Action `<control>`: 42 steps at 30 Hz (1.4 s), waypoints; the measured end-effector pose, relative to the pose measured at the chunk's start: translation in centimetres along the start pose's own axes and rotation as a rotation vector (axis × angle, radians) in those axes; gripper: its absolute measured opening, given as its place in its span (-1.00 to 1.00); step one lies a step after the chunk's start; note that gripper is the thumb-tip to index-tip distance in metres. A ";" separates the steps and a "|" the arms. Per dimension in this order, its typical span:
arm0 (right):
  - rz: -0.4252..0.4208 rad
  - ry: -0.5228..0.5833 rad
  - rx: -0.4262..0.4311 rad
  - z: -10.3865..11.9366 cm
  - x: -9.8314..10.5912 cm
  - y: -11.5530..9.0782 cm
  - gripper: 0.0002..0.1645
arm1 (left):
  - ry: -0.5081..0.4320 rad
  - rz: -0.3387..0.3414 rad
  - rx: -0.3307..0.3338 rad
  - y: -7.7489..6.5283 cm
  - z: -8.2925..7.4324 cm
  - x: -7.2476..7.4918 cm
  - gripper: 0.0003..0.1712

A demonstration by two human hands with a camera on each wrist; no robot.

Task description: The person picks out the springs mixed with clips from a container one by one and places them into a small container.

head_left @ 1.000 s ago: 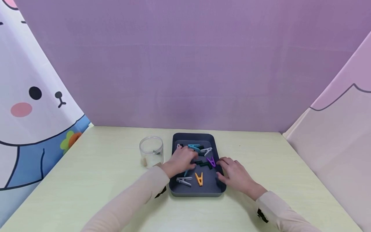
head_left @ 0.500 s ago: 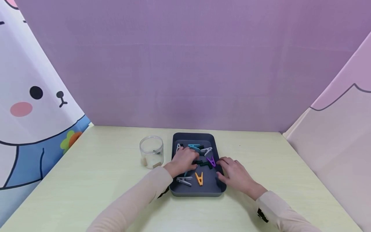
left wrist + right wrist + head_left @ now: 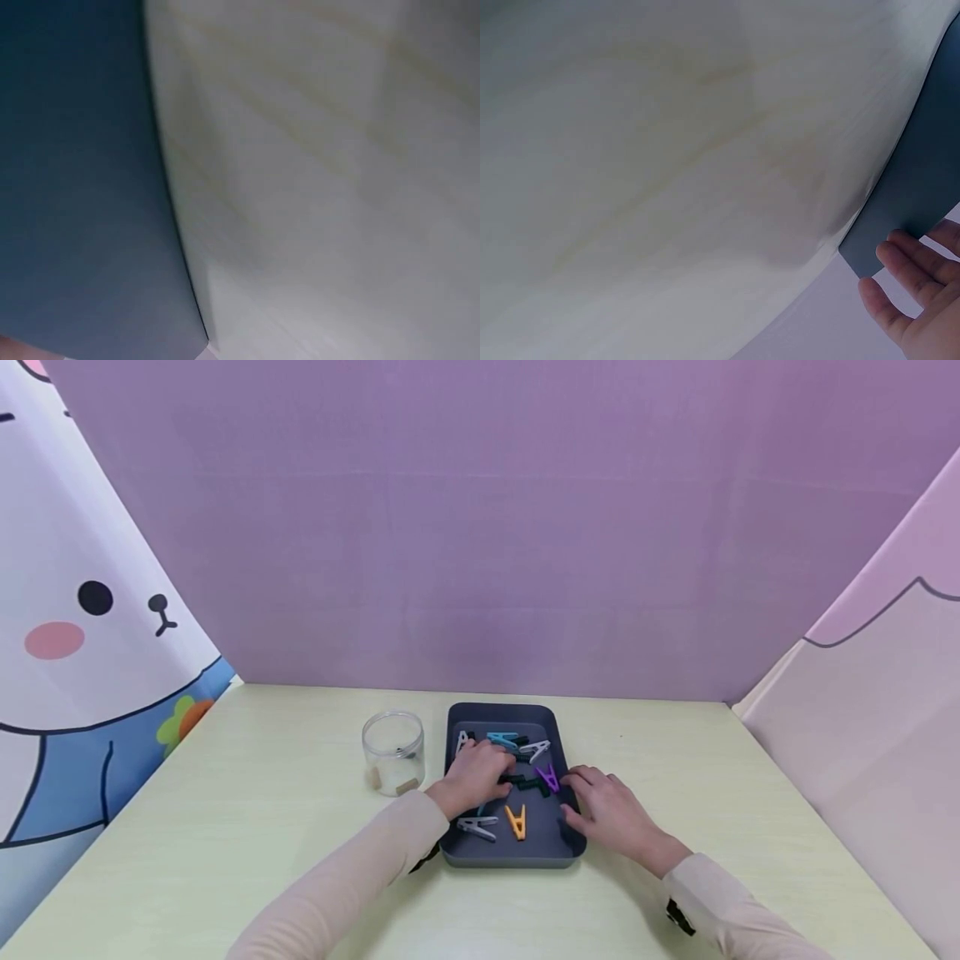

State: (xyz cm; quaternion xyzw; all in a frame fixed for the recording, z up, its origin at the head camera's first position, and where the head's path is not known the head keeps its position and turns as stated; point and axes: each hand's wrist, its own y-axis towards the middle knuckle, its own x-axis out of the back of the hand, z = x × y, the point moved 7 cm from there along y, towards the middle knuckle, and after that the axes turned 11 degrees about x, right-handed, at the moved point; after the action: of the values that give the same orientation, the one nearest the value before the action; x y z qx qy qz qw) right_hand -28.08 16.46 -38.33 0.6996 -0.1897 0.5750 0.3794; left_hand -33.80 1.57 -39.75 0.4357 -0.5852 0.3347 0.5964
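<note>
Tray, dark grey with rounded corners, stands on a pale table, and both of the person's hands are at it. The left hand reaches over the tray's left side, its fingers bent down into the middle; the fingertips are hidden, so I cannot tell whether they are together, apart or clamped on something. Dark green pieces lie at the tray's middle, just beside that hand's thumb, and a blue clip shows in part just below it. The right hand rests at the tray's right rim, thumb and fingers apart and gripping nothing, fingertips against the side. The purple clip lies inside the tray near those fingers.

In the tray's near half are the yellow clip and, towards its left wall, the grey clip. Towards its far end lie the turquoise clip and the white clip. Left of the tray, just beside it, stands a clear jar with beige pieces at the bottom.
</note>
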 end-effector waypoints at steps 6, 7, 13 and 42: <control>-0.002 -0.002 0.008 0.0 0.0 0.0 -0.52 | -0.009 -0.007 0.002 0.0 0.0 0.0 -0.78; -0.003 -0.003 0.010 0.0 -0.1 0.0 -0.52 | -0.009 -0.009 0.003 0.0 0.0 -0.1 -0.78; -0.008 -0.005 0.015 0.0 0.0 0.0 -0.52 | -0.013 -0.020 0.002 0.0 0.1 -0.1 -0.79; -0.004 0.001 0.007 0.0 -0.1 0.1 -0.53 | -0.088 -0.159 -0.025 -1.2 1.6 4.1 -0.85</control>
State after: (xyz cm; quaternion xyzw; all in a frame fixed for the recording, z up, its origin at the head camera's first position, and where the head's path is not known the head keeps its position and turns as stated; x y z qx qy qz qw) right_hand -28.15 16.37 -38.40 0.7009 -0.1860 0.5753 0.3784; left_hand -33.02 -0.80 -35.94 0.4876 -0.5785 0.2593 0.6003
